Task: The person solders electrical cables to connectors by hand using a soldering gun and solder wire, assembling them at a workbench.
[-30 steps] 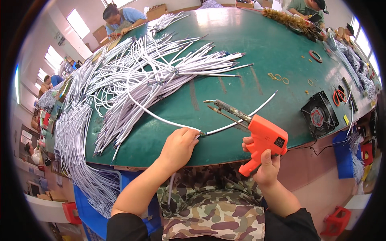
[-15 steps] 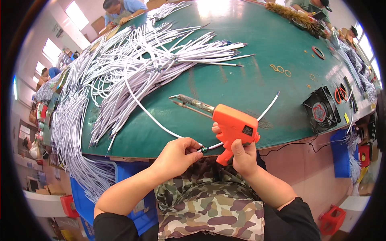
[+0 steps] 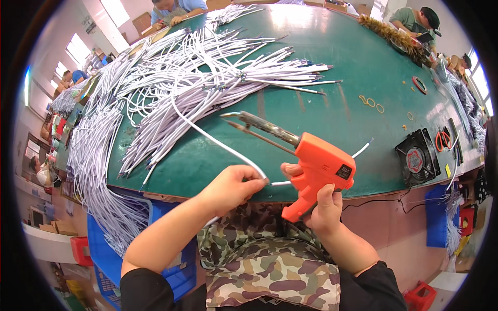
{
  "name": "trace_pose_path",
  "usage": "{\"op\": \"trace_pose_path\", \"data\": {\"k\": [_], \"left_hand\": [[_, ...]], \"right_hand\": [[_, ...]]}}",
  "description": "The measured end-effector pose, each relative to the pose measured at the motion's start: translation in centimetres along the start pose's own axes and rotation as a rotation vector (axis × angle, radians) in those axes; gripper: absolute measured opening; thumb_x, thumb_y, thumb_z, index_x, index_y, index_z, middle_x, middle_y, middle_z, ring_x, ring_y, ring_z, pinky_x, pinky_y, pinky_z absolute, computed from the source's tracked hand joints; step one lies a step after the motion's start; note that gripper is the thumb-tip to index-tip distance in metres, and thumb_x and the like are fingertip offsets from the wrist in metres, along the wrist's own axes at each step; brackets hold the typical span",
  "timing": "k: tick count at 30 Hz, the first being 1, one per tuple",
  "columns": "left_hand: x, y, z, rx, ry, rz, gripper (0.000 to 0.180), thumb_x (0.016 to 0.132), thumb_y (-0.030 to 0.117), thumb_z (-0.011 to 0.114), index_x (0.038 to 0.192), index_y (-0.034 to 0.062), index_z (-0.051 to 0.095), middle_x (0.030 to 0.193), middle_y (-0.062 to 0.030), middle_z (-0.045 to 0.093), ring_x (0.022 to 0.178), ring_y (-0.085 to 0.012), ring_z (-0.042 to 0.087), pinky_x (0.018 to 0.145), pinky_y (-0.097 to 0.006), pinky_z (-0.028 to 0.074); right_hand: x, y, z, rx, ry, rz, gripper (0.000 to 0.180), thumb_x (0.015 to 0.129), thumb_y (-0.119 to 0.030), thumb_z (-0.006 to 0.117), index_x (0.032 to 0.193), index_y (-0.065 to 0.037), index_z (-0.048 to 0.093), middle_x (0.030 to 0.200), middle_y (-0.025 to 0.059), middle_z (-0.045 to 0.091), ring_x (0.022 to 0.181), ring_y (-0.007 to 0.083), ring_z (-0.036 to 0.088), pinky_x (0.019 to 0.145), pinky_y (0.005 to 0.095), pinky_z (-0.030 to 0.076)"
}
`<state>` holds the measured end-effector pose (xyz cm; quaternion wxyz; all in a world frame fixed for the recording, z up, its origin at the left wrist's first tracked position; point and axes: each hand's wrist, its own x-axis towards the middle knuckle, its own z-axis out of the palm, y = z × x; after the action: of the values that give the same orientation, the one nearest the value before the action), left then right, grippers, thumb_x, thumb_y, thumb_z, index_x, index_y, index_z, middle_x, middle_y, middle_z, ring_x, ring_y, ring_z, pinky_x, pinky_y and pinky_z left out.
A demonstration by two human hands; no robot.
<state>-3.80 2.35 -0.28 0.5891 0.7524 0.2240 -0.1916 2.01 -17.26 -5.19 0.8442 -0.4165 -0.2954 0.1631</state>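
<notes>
My left hand (image 3: 236, 191) pinches a white cable (image 3: 223, 144) between thumb and fingertips at the table's near edge. From the pinch, one length of this cable arcs up toward the pile; another runs right behind the gun. A small dark green bit shows at the fingertips, mostly covered. My right hand (image 3: 326, 211) grips an orange soldering gun (image 3: 327, 161) by its handle. Its metal barrel and thin feed tube point to the upper left, above the table and clear of the pinched spot. Beyond the gun, a stripped cable end (image 3: 367, 145) sticks out.
A big pile of white cables (image 3: 192, 88) covers the green table's (image 3: 332, 119) left side and hangs over its edge toward a blue crate (image 3: 111, 243). At right are a black fan (image 3: 417, 155), orange-handled scissors (image 3: 442, 139) and rubber bands (image 3: 371, 102). Other people sit at the far side.
The view has shifted slightly, so the scene sits farther right. My left fingers now cover most of the green-and-black part that showed before. The soldering gun has moved a little right, still held.
</notes>
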Motion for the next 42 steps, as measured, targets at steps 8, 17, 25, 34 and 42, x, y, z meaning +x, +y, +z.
{"op": "trace_pose_path", "data": {"k": [8, 17, 25, 34, 42], "left_hand": [[3.3, -2.2, 2.0, 0.083, -0.105, 0.563, 0.026, 0.085, 0.012, 0.065, 0.110, 0.0078, 0.061, 0.092, -0.0023, 0.066, 0.080, -0.0193, 0.065, 0.070, -0.032, 0.052], [-1.0, -3.5, 2.3, 0.315, 0.316, 0.581, 0.014, 0.082, 0.006, 0.067, 0.092, -0.0011, 0.061, 0.074, -0.0088, 0.062, 0.067, -0.0216, 0.060, 0.063, -0.032, 0.049], [-0.8, -4.5, 3.3, -0.693, 0.124, 0.273, 0.009, 0.091, 0.008, 0.063, 0.087, 0.0029, 0.057, 0.071, 0.0004, 0.056, 0.061, -0.0076, 0.053, 0.051, -0.023, 0.041], [1.1, -3.0, 1.4, 0.966, 0.248, 0.947, 0.017, 0.077, -0.001, 0.068, 0.092, 0.0019, 0.059, 0.083, -0.0094, 0.058, 0.075, -0.0312, 0.061, 0.063, -0.039, 0.049], [1.7, -3.4, 1.4, 0.641, 0.189, 0.945, 0.024, 0.073, -0.004, 0.070, 0.095, 0.0041, 0.065, 0.085, -0.0094, 0.061, 0.075, -0.0275, 0.060, 0.064, -0.036, 0.050]], "right_hand": [[4.6, 0.5, 4.5, 0.354, -0.201, 0.236, 0.056, 0.101, -0.041, 0.043, 0.140, -0.002, 0.036, 0.130, 0.0181, 0.054, 0.123, 0.0275, 0.051, 0.104, 0.0409, 0.039], [7.9, 2.5, 3.4, 0.215, -0.220, 0.349, 0.058, 0.099, -0.046, 0.045, 0.140, -0.006, 0.038, 0.130, 0.0150, 0.055, 0.123, 0.0224, 0.050, 0.103, 0.0383, 0.038], [8.3, 2.1, 2.8, 0.191, 0.002, 0.281, 0.054, 0.100, -0.044, 0.044, 0.139, -0.007, 0.039, 0.127, 0.0126, 0.057, 0.114, 0.0174, 0.052, 0.099, 0.0341, 0.040], [2.6, -1.3, -0.6, 0.210, 0.049, 0.205, 0.063, 0.099, -0.045, 0.043, 0.140, 0.001, 0.034, 0.131, 0.0183, 0.053, 0.120, 0.0265, 0.053, 0.103, 0.0413, 0.041], [-7.1, -1.9, -4.8, 0.159, 0.150, 0.193, 0.067, 0.096, -0.046, 0.051, 0.142, 0.000, 0.033, 0.130, 0.0187, 0.053, 0.122, 0.0324, 0.051, 0.105, 0.0530, 0.035]]}}
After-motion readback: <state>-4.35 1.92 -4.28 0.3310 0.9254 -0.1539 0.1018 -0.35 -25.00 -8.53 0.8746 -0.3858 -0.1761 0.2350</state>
